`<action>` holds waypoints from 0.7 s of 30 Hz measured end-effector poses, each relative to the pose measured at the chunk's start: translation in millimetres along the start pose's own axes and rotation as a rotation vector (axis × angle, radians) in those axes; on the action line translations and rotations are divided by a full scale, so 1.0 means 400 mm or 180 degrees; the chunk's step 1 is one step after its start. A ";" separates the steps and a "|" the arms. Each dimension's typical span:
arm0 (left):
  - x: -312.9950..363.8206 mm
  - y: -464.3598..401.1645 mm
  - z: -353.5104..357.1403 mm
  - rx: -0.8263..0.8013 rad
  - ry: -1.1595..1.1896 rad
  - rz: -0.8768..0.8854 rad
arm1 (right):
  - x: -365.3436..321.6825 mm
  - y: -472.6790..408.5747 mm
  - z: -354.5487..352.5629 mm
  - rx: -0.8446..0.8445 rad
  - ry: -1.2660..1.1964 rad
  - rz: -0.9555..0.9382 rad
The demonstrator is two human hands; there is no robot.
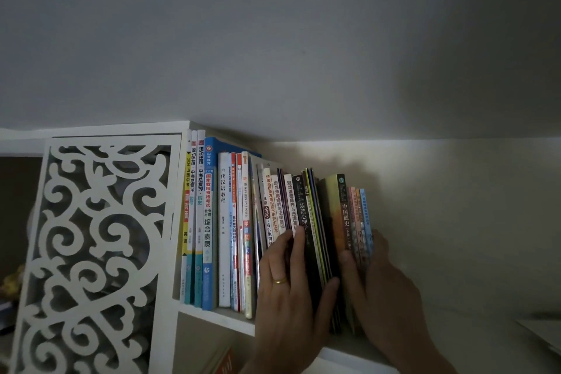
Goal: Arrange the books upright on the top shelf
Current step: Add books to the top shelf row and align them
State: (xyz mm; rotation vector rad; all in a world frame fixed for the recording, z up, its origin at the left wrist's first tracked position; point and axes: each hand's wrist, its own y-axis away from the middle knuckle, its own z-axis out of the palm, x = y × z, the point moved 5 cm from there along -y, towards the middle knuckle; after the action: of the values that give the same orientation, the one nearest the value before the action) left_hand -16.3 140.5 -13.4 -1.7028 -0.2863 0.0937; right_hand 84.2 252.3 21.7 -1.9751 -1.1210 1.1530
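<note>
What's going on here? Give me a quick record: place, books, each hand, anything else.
place: top shelf, white, against a wall
books: row of books, spines out, mostly upright, some in the middle leaning
left hand: on the dark spines, wearing a gold ring
right hand: against the row's right end
else: white carved panel at left

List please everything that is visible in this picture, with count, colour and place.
books: about twenty or more, mixed colours, standing in a row on the top shelf
top shelf: one, white, under the books
carved panel: one, white openwork, left of the books
wall: one, pale, behind and right of the row
ring: one, gold, on a left finger
left hand: one, fingers on the spines at mid row, thumb by a dark book
right hand: one, grip round the last books at the right end
</note>
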 end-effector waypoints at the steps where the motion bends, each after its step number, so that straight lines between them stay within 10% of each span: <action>1: 0.005 0.001 0.000 -0.0007 -0.0040 -0.0004 | -0.002 0.001 -0.002 0.0096 -0.0037 0.0028; 21: 0.133 -0.014 0.041 0.0390 -0.0961 -0.0639 | 0.021 0.009 -0.012 0.0630 -0.0334 0.0246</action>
State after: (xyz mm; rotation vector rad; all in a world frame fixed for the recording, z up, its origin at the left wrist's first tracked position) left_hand 30.5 169.8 -4.9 -1.5279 -0.6615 0.2161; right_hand 92.0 257.5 17.8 -1.8373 -0.9486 1.3669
